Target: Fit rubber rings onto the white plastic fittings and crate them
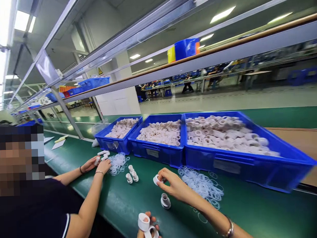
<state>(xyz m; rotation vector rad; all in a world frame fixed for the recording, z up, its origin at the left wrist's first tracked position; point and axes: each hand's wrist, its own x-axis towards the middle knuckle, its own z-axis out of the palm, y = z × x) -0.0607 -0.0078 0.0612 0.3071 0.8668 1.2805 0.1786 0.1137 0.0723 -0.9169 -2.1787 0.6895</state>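
At the bottom of the head view, my left hand [153, 225] is closed around two white plastic pipe fittings [143, 222], their round openings showing. My right hand [171, 182], with a bracelet on its wrist, pinches another white plastic fitting [156, 180] over the green bench. Just below that hand, a stepped white fitting [165, 201] stands upright on the bench. A loose pile of thin, clear sealing rings [202, 187] lies behind my right forearm. To the left, a small group of assembled-looking white fittings [132, 173] stands together.
Three blue bins [151, 153] filled with white fittings line the back of the green bench [117, 196]. On my left a co-worker's hands [104, 166] hold white fittings beside another ring pile [118, 163]. A shelf rail [157, 75] runs above the bins.
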